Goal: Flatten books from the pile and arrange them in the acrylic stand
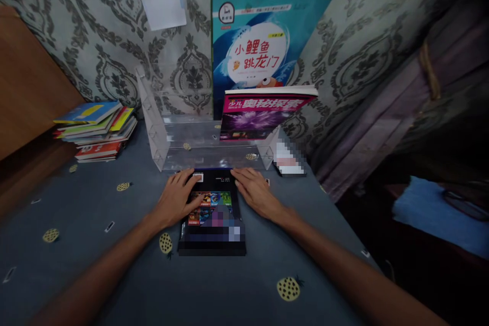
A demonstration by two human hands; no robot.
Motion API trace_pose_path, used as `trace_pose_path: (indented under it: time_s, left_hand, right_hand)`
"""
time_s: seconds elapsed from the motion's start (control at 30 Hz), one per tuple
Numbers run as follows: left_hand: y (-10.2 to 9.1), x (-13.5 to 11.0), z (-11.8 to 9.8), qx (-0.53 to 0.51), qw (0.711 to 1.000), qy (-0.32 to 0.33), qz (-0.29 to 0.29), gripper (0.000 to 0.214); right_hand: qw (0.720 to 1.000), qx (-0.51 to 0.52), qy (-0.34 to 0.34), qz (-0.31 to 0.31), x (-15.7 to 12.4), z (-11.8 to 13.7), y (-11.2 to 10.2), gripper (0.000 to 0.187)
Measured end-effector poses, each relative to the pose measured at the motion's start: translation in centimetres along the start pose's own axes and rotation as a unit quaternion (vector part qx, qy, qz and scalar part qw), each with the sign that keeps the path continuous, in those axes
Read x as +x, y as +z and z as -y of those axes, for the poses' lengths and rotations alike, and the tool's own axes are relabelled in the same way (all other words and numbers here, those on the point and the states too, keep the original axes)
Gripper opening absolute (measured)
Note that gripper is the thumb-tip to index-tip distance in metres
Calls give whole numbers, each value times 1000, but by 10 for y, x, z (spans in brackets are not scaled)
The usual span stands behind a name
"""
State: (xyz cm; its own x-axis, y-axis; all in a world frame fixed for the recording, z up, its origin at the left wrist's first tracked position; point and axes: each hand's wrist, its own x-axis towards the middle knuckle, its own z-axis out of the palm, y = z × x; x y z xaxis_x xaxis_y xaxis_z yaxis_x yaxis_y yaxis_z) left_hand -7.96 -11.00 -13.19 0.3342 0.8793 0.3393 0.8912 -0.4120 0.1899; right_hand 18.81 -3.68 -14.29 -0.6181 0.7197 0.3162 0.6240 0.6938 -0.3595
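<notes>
A dark book (214, 183) lies flat on the cloth, with rows of small colourful pictures on its upward side. Its near part is blurred by pixelation. My left hand (176, 196) rests over the book's left edge, thumb and fingers spread on the cover. At the far right corner, my right hand (256, 192) touches the book's edge with its fingers stretched out. Just beyond the book stands a clear tiered rack (153, 117). A magenta book (263, 112) leans in the rack, with a teal picture book (248, 20) upright behind it.
Several books in a stack (99, 127) stand at the left. A pixelated item (288, 158) lies right of the rack. The patterned cloth (126, 265) covers the surface. Behind are a wallpapered wall (118, 35) and, at right, a curtain (378, 117). Blue fabric (424, 214) lies beyond the right edge.
</notes>
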Motion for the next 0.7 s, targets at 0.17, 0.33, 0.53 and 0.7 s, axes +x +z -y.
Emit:
trace_pose_path:
  time_s: [0.17, 0.33, 0.53, 0.7]
  left_hand:
    - [0, -1, 0, -1, 1000, -9, 3, 41]
    - [0, -2, -1, 11, 1000, -15, 5, 40]
    - [0, -3, -1, 15, 1000, -27, 3, 39]
    - [2, -3, 1, 18, 1000, -18, -6, 39]
  right_hand:
    - [1000, 0, -5, -3, 1, 2, -1, 41]
    - [1000, 8, 8, -3, -10, 6, -7, 38]
    - [1000, -2, -5, 1, -39, 9, -14, 36]
    - [1000, -11, 27, -4, -34, 21, -11, 38]
